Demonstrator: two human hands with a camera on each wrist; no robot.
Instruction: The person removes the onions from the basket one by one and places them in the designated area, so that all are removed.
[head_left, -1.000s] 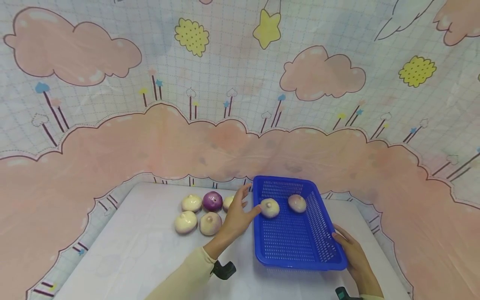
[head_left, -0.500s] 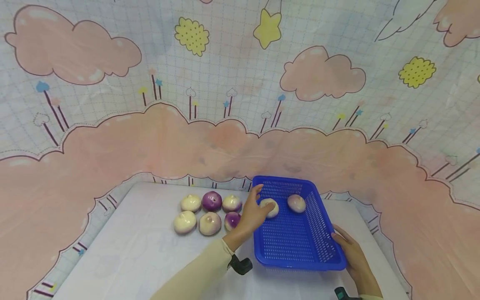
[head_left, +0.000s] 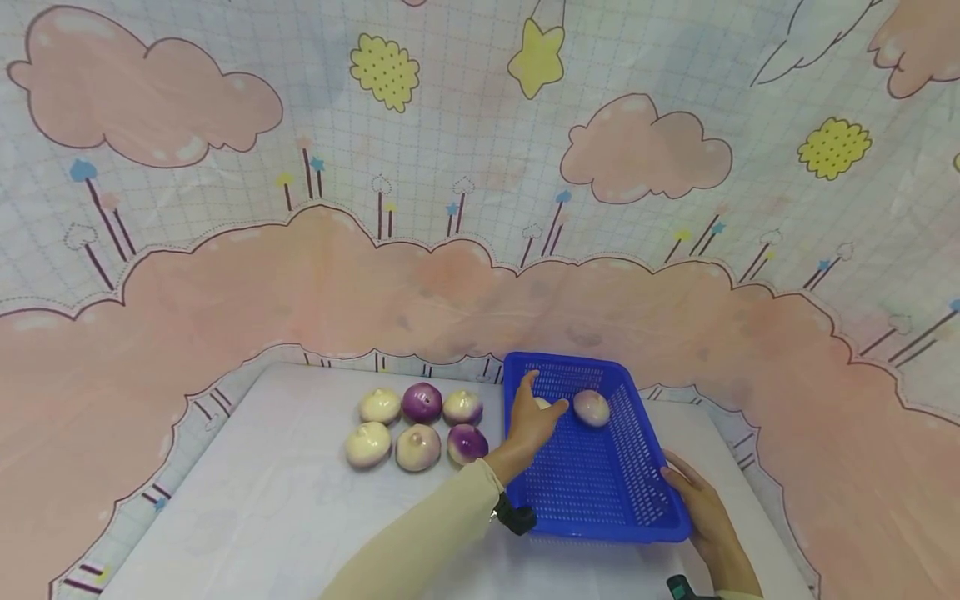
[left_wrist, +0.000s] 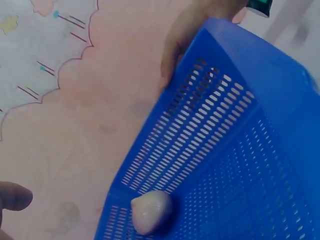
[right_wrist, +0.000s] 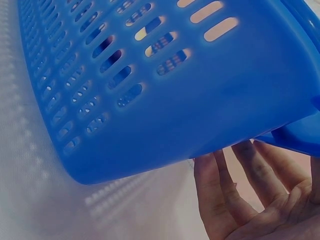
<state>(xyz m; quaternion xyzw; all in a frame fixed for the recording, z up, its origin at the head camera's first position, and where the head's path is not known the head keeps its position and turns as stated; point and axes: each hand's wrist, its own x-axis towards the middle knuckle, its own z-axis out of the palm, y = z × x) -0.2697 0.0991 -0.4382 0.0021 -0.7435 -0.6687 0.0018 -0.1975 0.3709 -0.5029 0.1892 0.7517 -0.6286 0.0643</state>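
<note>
My left hand (head_left: 534,423) is over the left part of the blue plastic basket (head_left: 585,532), its thumb and fingers spread apart. Behind it, a pale onion (head_left: 542,402) in the basket is mostly hidden. A pinkish onion (head_left: 592,408) lies just right of the thumb, near the basket's far end. In the left wrist view, one onion (left_wrist: 151,212) sits in the basket's corner, with the thumb (left_wrist: 15,195) apart from it at the left edge. My right hand (head_left: 703,504) grips the basket's right rim near the front corner, its fingers (right_wrist: 206,177) at the outside.
Left of the basket, onions stand in two rows on the white table (head_left: 247,500): white ones (head_left: 380,406), a purple one (head_left: 422,402) and a purple-and-white one (head_left: 467,444) among them. A patterned cloth (head_left: 420,308) hangs behind and around the table.
My left hand has moved right from the basket's left rim to over its inside, uncovering the onions on the table and covering the nearer one in the basket. My right hand stays on the rim.
</note>
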